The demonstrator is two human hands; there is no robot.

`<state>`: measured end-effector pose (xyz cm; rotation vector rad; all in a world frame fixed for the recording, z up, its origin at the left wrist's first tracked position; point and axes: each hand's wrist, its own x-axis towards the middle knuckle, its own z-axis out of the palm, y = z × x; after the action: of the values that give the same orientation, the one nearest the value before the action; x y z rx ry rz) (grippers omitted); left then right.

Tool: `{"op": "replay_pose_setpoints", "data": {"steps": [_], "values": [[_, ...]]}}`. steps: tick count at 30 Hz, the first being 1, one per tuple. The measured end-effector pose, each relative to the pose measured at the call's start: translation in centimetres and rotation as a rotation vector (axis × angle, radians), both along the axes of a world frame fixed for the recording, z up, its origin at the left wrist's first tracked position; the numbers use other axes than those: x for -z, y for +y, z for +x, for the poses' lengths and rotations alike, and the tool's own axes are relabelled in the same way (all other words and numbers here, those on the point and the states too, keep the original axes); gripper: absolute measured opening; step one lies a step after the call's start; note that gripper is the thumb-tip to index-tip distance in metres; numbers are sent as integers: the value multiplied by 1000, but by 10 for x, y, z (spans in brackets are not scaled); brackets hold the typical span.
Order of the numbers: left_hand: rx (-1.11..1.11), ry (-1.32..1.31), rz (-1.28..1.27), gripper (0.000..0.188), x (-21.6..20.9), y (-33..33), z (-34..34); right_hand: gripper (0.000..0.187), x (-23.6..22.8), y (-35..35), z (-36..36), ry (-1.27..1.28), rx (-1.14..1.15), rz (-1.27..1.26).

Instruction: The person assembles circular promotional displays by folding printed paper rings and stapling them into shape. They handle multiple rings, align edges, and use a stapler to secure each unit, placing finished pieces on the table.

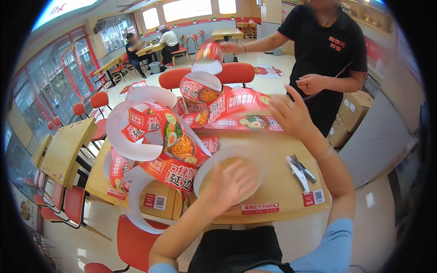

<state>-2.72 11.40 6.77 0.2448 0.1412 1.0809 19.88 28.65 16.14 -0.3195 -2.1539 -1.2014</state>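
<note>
My left hand is open, palm inward and blurred, at the near side of a paper ring that stands on the wooden table. Whether it touches the ring I cannot tell. Raised over the right end of a stack of flat red printed paper sleeves, my right hand is open with its fingers apart and holds nothing. To the left lies a heap of curled red sleeves with white insides. A white and grey plier-like tool rests at the table's right side.
Across the table a person in a black shirt holds out a rolled red sleeve. Cardboard boxes stand at the right. Red chairs border the far side, and another chair is near left. Two people sit farther back.
</note>
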Motion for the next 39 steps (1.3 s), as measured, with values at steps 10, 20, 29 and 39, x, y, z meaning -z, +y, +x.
{"op": "replay_pose_setpoints", "data": {"steps": [10, 20, 29, 39], "values": [[-61, -239, 63, 31, -3, -38, 149, 37, 155, -299, 116, 1096, -390, -1267], [48, -39, -2, 23, 127, -114, 97, 21, 188, -334, 191, 1911, -2278, -1024], [810, 1150, 395, 95, 137, -157, -153, 20, 189, -330, 165, 1689, -1918, -1414], [-192, 313, -107, 97, 93, -167, -207, 22, 179, -229, 86, 1494, -1787, -1734]]}}
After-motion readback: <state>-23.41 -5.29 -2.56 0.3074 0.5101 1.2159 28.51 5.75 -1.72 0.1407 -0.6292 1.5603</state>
